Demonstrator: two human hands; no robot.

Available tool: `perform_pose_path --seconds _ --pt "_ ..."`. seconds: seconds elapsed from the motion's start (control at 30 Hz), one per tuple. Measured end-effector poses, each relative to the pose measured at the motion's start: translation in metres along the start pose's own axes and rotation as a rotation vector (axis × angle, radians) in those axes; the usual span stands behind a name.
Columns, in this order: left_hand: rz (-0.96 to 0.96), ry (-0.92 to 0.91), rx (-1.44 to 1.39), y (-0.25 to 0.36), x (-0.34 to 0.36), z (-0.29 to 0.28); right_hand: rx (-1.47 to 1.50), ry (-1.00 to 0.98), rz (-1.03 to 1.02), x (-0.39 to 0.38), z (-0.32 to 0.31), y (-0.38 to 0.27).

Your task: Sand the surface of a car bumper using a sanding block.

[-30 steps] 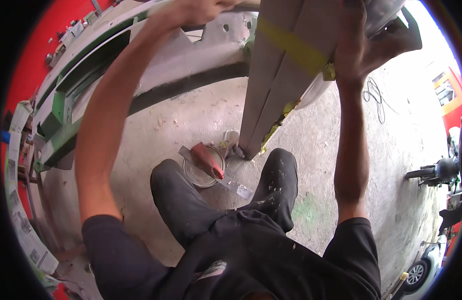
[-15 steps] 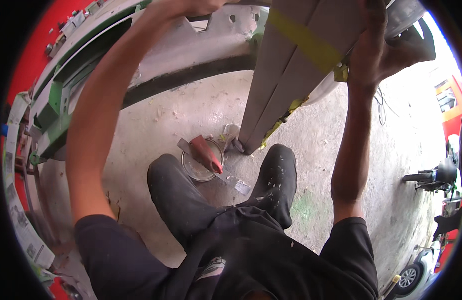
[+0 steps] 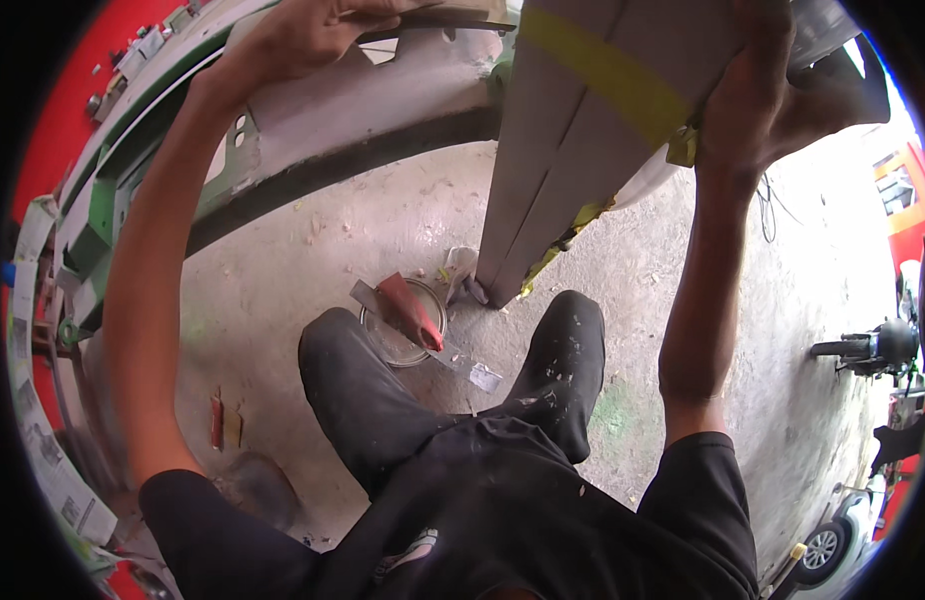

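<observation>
At the upper left, my left hand point(image 3: 308, 40) is closed on a thin, flat brownish piece with a dark edge point(image 3: 453, 17). Its fingers lie along this piece, and the picture's top edge cuts some of them off. My right hand point(image 3: 748, 110) grips the right edge of a tall grey body panel point(image 3: 573, 150), its far fingers in shadow. A strip of yellow tape point(image 3: 608, 70) crosses the panel, and torn yellow tape hangs along its right side. The panel's lower corner meets the floor. Between my knees stands a round tin point(image 3: 388, 345) bearing a folded red piece point(image 3: 411, 312) and a flat metal blade point(image 3: 365, 295).
A green and grey vehicle body point(image 3: 363, 100) curves across the far left. A grey plastic-like scrap point(image 3: 464, 265) lies beside the panel's foot. At the right are a motorcycle point(image 3: 868, 347), a cable point(image 3: 768, 210) and a white car point(image 3: 833, 545). Paper-covered parts point(image 3: 43, 400) line the left.
My left hand has come left and lower with the flat piece. My right hand stays at the panel, which has tilted or shifted slightly left.
</observation>
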State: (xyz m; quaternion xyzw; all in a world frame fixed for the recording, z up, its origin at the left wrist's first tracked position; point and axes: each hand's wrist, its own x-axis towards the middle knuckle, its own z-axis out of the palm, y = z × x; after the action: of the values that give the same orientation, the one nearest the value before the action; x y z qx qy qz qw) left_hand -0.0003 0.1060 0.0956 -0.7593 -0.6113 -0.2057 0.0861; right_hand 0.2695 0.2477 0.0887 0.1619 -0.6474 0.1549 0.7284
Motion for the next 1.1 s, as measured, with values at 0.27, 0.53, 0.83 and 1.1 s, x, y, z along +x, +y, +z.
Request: perform_pose_path --seconds 0.27,0.53,0.83,1.1 --pt "0.049 0.053 0.006 -0.029 0.051 0.029 -0.158 0.089 0.087 0.001 0.006 -0.001" --pt "0.006 0.036 0.180 -0.023 0.044 0.025 -0.087 0.116 0.169 -0.003 0.007 -0.003" --pt "0.029 0.057 0.154 -0.005 0.012 0.009 -0.120 0.011 0.007 0.001 0.005 0.001" --pt "-0.058 0.050 -0.078 -0.031 0.065 0.036 -0.219 0.104 0.174 -0.002 0.000 0.003"
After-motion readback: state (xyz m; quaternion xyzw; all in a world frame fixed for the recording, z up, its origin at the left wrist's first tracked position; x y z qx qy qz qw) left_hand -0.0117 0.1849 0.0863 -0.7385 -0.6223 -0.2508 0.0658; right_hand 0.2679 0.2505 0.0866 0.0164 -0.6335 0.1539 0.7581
